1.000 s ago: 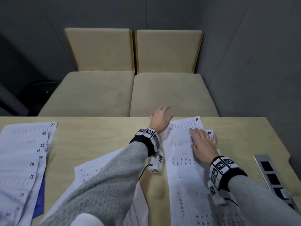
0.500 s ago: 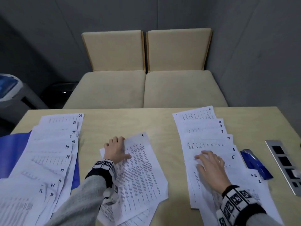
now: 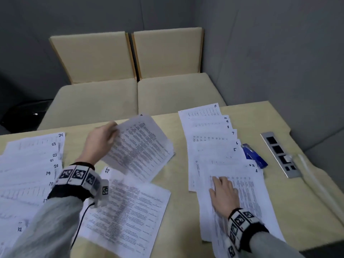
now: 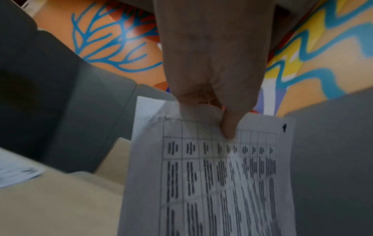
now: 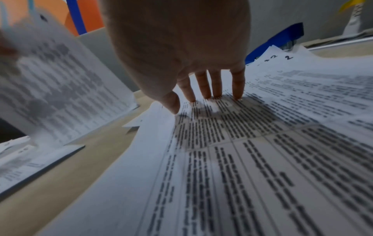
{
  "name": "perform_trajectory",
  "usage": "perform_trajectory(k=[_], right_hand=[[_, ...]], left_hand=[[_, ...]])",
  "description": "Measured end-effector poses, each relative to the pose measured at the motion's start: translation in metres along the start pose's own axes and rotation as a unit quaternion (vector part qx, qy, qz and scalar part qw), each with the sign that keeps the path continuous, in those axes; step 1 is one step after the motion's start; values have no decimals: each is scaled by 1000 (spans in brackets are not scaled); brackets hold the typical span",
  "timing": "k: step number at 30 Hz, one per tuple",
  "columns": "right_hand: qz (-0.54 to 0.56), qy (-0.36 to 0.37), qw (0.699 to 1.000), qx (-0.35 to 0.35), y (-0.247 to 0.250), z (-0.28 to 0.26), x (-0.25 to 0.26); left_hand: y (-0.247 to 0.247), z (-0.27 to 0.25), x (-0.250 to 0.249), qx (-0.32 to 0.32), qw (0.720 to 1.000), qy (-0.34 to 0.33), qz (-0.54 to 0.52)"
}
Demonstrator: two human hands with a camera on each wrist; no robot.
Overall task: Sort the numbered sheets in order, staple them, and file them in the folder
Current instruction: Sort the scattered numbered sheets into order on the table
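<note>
My left hand (image 3: 104, 138) pinches the top edge of a printed sheet (image 3: 138, 147) and holds it lifted and tilted above the table's middle; the left wrist view shows the thumb (image 4: 230, 126) on the sheet (image 4: 212, 175). Under it lies sheet 25 (image 3: 126, 211). My right hand (image 3: 222, 190) rests flat with straight fingers (image 5: 206, 86) on sheet 2 (image 3: 247, 192), the nearest of a fanned row running up to sheet 11 (image 3: 201, 112). Another fanned row, up to sheet 24 (image 3: 33, 142), covers the left. A blue stapler (image 3: 254, 158) lies right of the right-hand row.
A metal socket panel (image 3: 280, 155) is set into the table (image 3: 279, 202) near the right edge. Two beige seats (image 3: 130, 95) stand beyond the far edge. Grey walls close the right side.
My left hand has lifted the sheet it was pressing on the middle pile, uncovering sheet 25. My right hand stays on the near end of the right-hand row.
</note>
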State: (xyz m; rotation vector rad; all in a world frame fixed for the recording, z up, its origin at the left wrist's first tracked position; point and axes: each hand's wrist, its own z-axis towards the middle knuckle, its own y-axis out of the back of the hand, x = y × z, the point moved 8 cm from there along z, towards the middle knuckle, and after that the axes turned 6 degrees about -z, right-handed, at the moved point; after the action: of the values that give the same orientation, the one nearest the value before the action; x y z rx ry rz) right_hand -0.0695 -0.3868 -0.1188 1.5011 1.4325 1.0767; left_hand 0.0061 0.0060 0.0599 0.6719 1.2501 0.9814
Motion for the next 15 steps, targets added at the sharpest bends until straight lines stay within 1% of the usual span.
perform_trajectory(k=[2, 3, 4, 5, 6, 7, 8, 9, 10, 11, 12, 13, 15], right_hand=[[-2, 1, 1000, 2, 2, 0, 1], [10, 5, 1000, 7, 3, -1, 2], [51, 3, 999, 16, 4, -3, 0], [123, -4, 992, 20, 9, -6, -3], [231, -25, 972, 27, 15, -10, -10], [353, -49, 934, 28, 23, -15, -16], [456, -73, 886, 28, 32, -20, -22], [531, -92, 842, 25, 44, -27, -27], [582, -105, 806, 27, 52, -32, -35], [615, -105, 781, 31, 63, -38, -41], [628, -100, 770, 48, 68, -42, -48], [629, -82, 770, 74, 76, -46, -52], [561, -53, 816, 130, 80, -46, -61]], left_hand=[[11, 9, -20, 17, 999, 18, -47], [13, 13, -28, 32, 995, 27, -87], [12, 15, -39, 54, 989, 33, -136], [9, 16, -53, 87, 977, 35, -193], [2, 17, -67, 133, 959, 33, -247], [-8, 17, -82, 180, 942, 31, -282], [-20, 18, -95, 222, 929, 26, -295], [-33, 18, -108, 255, 924, 10, -287], [-48, 18, -122, 282, 924, -20, -257], [-67, 16, -136, 307, 924, -51, -221], [-87, 11, -149, 327, 925, -70, -182], [-111, 4, -162, 342, 925, -76, -148], [-157, -14, -187, 354, 924, -77, -123]])
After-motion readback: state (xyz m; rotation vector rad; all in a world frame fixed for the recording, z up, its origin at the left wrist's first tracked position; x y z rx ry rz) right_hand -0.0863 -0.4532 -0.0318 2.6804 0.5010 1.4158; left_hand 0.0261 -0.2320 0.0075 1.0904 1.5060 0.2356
